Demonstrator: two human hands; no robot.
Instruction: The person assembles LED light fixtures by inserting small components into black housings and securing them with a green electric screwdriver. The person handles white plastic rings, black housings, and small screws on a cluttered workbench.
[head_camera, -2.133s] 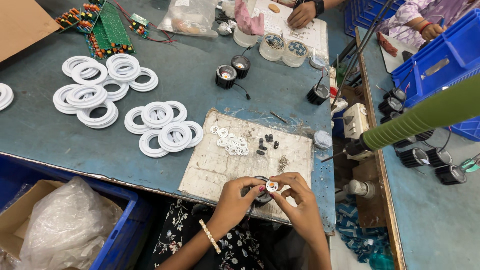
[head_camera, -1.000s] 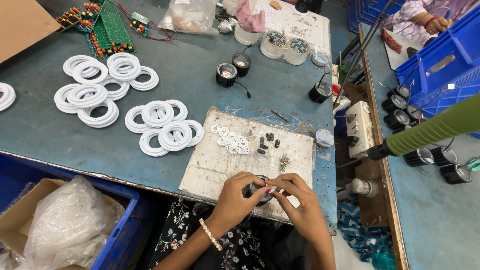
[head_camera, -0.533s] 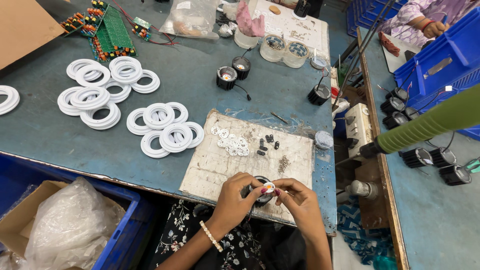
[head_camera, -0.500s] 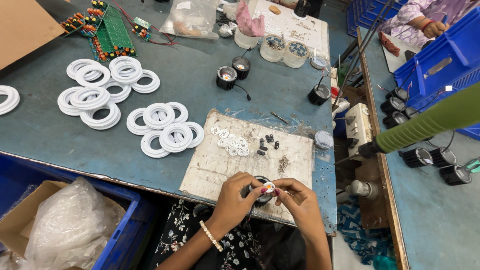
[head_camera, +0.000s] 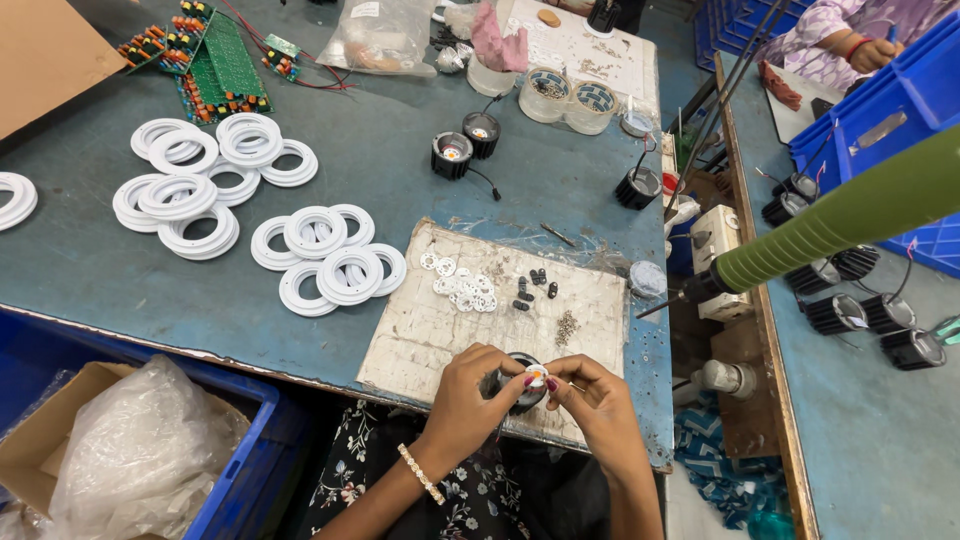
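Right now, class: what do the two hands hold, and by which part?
Both hands, left hand and right hand, grip a small black round housing by its sides; fingertips pinch a small white disc on top.

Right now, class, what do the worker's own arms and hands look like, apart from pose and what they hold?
Both forearms are bare, with no sleeves showing. The left hand has a beaded bracelet at the wrist and dark red nail polish. The right hand has the same polish; I see no jewellery on it.

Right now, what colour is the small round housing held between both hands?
Black housing, with a white disc on top; head view.
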